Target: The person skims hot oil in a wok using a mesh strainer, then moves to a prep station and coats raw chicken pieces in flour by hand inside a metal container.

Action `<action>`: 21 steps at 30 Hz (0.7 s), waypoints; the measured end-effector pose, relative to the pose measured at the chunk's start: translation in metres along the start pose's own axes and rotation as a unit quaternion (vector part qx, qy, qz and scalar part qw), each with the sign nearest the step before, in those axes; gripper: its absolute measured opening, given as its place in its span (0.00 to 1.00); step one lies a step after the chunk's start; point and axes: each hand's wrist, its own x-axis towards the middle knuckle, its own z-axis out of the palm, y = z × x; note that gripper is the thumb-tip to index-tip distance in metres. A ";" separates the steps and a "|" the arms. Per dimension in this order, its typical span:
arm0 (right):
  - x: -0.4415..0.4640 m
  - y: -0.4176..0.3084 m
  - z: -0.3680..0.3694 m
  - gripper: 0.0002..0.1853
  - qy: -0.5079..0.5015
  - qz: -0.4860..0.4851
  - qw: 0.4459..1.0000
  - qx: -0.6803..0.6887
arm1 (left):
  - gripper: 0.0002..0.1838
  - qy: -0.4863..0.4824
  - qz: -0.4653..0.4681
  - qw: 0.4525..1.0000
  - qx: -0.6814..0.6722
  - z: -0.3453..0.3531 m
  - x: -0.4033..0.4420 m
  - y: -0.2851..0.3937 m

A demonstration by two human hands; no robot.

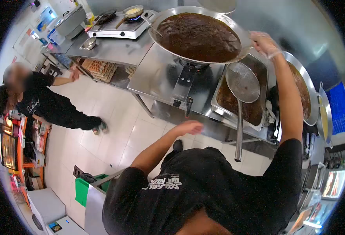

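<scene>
Gripping the wok [196,9] at its right edge—right hand [263,44]. Left hand [189,128], blurred—apparently loosely spread—hangs before the wok.

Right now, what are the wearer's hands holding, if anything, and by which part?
Right hand: the large wok, at its right side, apparently by the handle, which the grip hides. Left hand: nothing visible, in mid-air.

The head camera is looking forward and down — wide, round-edged. The black shirt [227,184] is sitting nearest.
</scene>
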 end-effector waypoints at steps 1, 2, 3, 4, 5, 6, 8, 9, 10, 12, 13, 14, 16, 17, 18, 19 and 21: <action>-0.004 -0.013 -0.005 0.07 -0.018 0.170 0.982 0.079 | 0.27 -0.038 0.017 0.999 0.004 0.017 0.007 0.014; -0.007 0.000 0.002 0.08 -0.030 0.192 0.976 0.096 | 0.30 -0.071 0.008 0.997 0.036 0.044 0.008 0.035; -0.009 0.023 0.009 0.09 -0.037 0.215 0.969 0.112 | 0.33 -0.107 -0.001 0.992 0.072 0.067 0.010 0.055; -0.013 0.039 0.015 0.10 -0.043 0.239 0.962 0.128 | 0.35 -0.113 -0.006 0.989 0.091 0.085 0.012 0.062; -0.016 0.043 0.017 0.10 -0.059 0.244 0.959 0.129 | 0.37 -0.119 -0.012 0.986 0.112 0.099 0.015 0.067; -0.020 0.042 0.018 0.10 -0.074 0.248 0.957 0.129 | 0.39 -0.125 -0.016 0.983 0.133 0.109 0.018 0.070; -0.029 0.042 0.013 0.10 -0.111 0.220 0.960 0.134 | 0.42 -0.143 -0.012 0.978 0.152 0.127 0.022 0.074; -0.037 0.029 0.009 0.11 -0.087 0.217 0.963 0.131 | 0.43 -0.153 -0.011 0.975 0.162 0.135 0.024 0.074; -0.047 0.011 0.008 0.11 -0.063 0.215 0.966 0.127 | 0.43 -0.144 -0.013 0.977 0.157 0.141 0.026 0.072; -0.054 0.006 0.007 0.11 -0.044 0.214 0.964 0.149 | 0.43 -0.128 -0.016 0.981 0.146 0.153 0.032 0.070; -0.052 0.020 0.011 0.11 -0.051 0.217 0.959 0.176 | 0.41 -0.100 -0.010 0.986 0.130 0.160 0.033 0.070; -0.051 0.035 0.015 0.11 -0.056 0.222 0.952 0.203 | 0.40 -0.074 -0.005 0.991 0.114 0.166 0.033 0.069; -0.053 0.052 0.017 0.09 -0.101 0.205 0.934 0.274 | 0.30 -0.009 -0.009 0.997 0.070 0.180 0.034 0.070; -0.056 0.059 0.015 0.08 -0.121 0.194 0.923 0.308 | 0.27 0.011 0.016 0.997 0.070 0.186 0.038 0.067; -0.063 0.068 0.011 0.07 -0.117 0.202 0.924 0.302 | 0.24 0.032 0.042 0.996 0.070 0.189 0.043 0.063; -0.071 0.076 0.007 0.06 -0.114 0.211 0.925 0.296 | 0.22 0.052 0.067 0.994 0.069 0.194 0.038 0.068; -0.095 0.083 -0.004 0.07 -0.072 0.223 0.941 0.243 | 0.21 0.065 0.042 0.994 0.079 0.198 0.021 0.079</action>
